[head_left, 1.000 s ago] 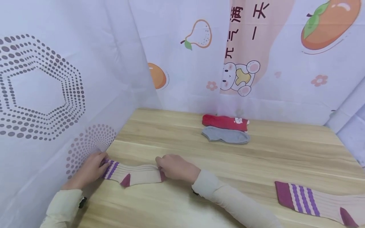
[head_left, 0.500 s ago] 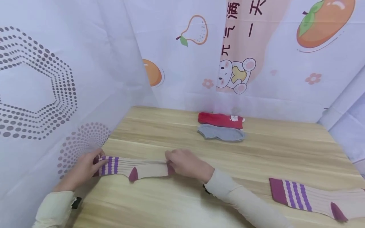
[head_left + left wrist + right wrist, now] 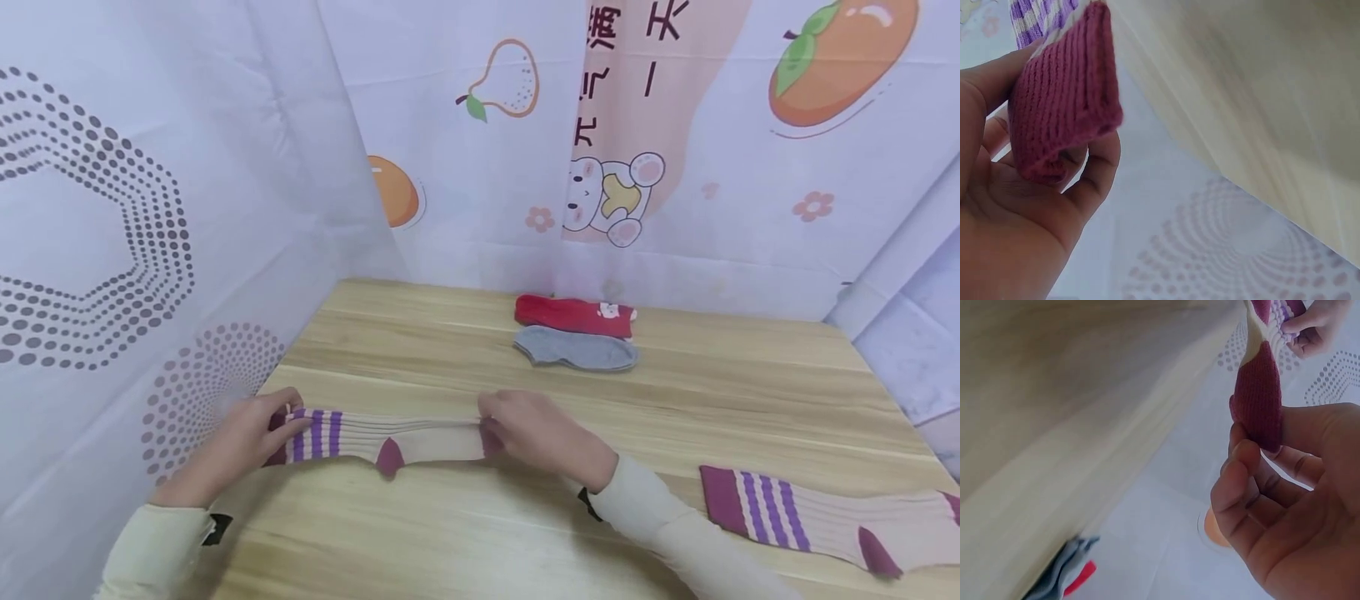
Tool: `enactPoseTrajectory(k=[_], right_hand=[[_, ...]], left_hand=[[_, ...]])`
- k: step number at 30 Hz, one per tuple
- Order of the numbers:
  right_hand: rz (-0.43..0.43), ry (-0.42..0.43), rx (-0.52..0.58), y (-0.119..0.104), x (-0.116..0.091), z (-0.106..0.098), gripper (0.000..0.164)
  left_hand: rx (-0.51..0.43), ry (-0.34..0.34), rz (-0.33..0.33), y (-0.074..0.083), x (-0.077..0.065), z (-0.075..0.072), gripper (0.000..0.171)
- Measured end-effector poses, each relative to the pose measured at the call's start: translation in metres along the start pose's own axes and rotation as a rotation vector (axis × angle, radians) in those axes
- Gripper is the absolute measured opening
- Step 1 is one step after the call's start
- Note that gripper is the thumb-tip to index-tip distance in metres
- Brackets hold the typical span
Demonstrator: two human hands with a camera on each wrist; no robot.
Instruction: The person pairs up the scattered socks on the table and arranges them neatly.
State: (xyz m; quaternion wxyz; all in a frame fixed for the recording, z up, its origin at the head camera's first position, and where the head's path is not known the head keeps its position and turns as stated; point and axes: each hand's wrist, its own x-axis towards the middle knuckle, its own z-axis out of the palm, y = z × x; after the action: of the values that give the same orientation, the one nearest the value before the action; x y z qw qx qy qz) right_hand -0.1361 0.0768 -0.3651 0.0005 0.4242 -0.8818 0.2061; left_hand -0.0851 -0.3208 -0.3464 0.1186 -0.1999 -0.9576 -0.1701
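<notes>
A cream sock [image 3: 438,442] with purple stripes and maroon cuff, heel and toe stretches sideways between both hands over the table's left half. My left hand [image 3: 258,437] pinches its ribbed cuff, whose maroon opening [image 3: 1069,94] faces the left wrist camera. At the other end my right hand [image 3: 536,433] pinches the maroon toe [image 3: 1259,397] between thumb and fingers. A matching sock [image 3: 817,517] lies flat at the table's right front, its cuff pointing left.
Toward the back of the wooden table [image 3: 420,350] lie a red sock [image 3: 573,316] and, just in front of it, a grey sock [image 3: 577,348]. Printed white curtains [image 3: 450,250] hang along the back and left edges.
Both hands have carried the striped sock to the right across the table, and it is now drawn out straighter and longer. The head view has shifted a little.
</notes>
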Motion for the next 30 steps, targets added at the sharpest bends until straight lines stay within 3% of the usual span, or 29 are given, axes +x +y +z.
enactPoseTrajectory(k=[8,15,25,30], right_hand=[[0.068,0.032,0.034,0.018,-0.034,-0.017,0.018],[0.111,0.071,-0.010,0.032,-0.063,-0.029,0.019],[0.161,0.026,-0.041,0.053,-0.101,-0.045,0.022],[0.244,0.005,-0.022,0.066,-0.118,-0.072,0.022]], left_hand=[[-0.006,-0.013,0.050,0.029,0.018,0.006,0.023],[-0.089,-0.077,0.072,0.051,0.035,0.016,0.023],[-0.182,-0.193,0.068,0.083,0.056,0.043,0.021],[-0.205,-0.227,0.090,0.100,0.077,0.055,0.018]])
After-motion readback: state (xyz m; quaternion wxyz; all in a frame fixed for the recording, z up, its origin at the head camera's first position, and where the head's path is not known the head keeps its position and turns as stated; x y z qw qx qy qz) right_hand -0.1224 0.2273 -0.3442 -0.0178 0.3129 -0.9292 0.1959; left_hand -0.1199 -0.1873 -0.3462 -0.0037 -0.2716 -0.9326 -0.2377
